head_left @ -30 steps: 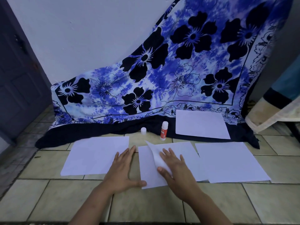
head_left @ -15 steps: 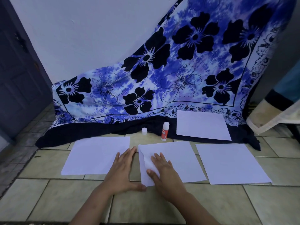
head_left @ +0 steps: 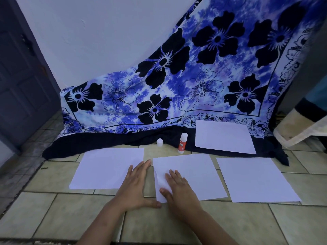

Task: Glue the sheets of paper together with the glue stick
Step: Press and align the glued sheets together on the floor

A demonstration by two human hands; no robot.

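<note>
Progress looked partial in the head view. The right hand lay flat with fingers spread on the lower left part of the middle sheet, pressing it to the tiled floor. A faint lifted edge near that sheet's left side suggested a second layer being smoothed down, though I could not tell for certain whether two sheets were joined there. The left hand was also flat and straight-fingered. Its fingers lay over the right edge of the left sheet, and its thumb reached out to the middle sheet's lower left corner.

The glue stick stood upright on the floor just beyond the middle sheet, at the hem of the flowered cloth. Neither hand touched it. Its cap stood apart to its left, so the stick was open and ready.

By my judgement, at most one join was made; the left sheet, the right sheet and the far sheet, which rested on the cloth, lay separate and unjoined.

Counted: four separate white sheets, one of them perhaps double, one glue stick, one cap, two hands.
</note>
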